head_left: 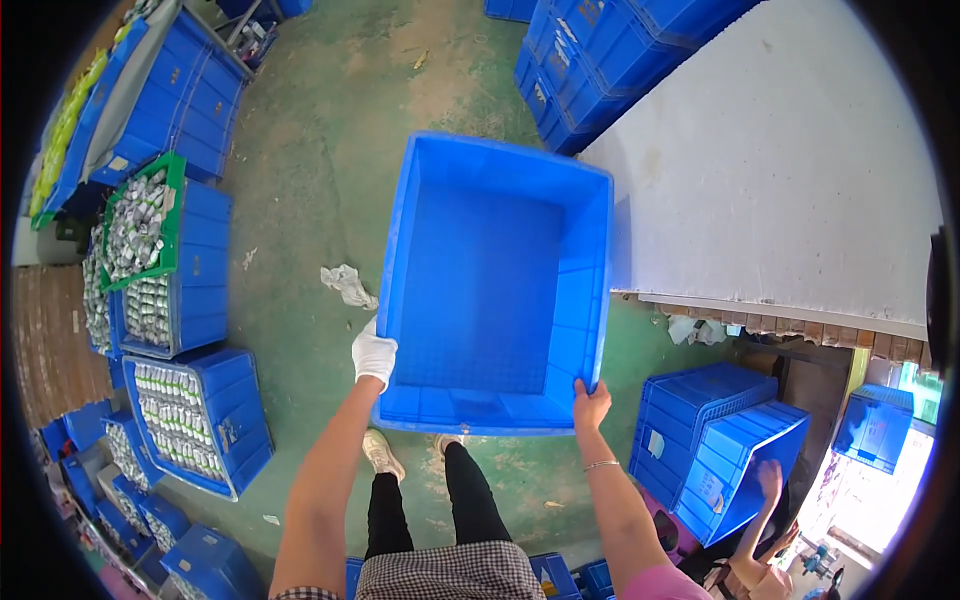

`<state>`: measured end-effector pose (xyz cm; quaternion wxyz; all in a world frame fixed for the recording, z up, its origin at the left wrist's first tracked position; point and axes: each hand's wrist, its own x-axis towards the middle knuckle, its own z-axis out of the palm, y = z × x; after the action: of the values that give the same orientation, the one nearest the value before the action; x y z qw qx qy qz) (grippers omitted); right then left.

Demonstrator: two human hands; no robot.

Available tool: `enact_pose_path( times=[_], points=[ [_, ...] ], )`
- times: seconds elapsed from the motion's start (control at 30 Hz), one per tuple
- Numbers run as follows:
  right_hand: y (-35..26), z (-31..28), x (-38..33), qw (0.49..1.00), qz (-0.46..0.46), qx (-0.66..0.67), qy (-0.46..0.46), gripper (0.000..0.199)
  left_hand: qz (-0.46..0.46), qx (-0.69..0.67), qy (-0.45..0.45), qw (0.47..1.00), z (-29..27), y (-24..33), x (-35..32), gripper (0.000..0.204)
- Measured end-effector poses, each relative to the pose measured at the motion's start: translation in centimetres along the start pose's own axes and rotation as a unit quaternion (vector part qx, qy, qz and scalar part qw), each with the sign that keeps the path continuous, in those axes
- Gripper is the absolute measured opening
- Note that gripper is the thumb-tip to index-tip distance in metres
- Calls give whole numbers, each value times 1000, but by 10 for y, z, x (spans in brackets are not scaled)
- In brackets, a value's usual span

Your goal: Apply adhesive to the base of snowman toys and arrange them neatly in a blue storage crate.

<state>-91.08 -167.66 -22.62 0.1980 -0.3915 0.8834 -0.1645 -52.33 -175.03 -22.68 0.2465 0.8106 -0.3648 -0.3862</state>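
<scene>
A large blue plastic crate [478,290] hangs before me above the floor, its open top toward me and nothing inside. My left hand [373,358], in a white glove, grips its left wall near the lower corner. On the opposite side my bare right hand [591,404] is closed on the right rim near the lower corner, with the thumb over the edge. A thin bracelet circles my right wrist.
A white-topped table [770,170] stands at right, beside stacked blue crates [600,60]. Crates of packed small items [180,420] and a green tray [178,215] line the left. A crumpled white scrap [348,285] lies on the green floor. At lower right, another person's hand [769,478] is near a tilted crate.
</scene>
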Motion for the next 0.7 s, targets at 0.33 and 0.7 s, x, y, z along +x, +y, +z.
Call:
enact_pose_path(
  times=[0.33,0.7],
  points=[
    [-23,16,131,991,-109,-31,-65,31,69,142,-15,987,12,32,10,42],
    [0,-31,25,940,-317,-125,-34,65,-316,200,-163,913,-113,-261,-343,33]
  ],
)
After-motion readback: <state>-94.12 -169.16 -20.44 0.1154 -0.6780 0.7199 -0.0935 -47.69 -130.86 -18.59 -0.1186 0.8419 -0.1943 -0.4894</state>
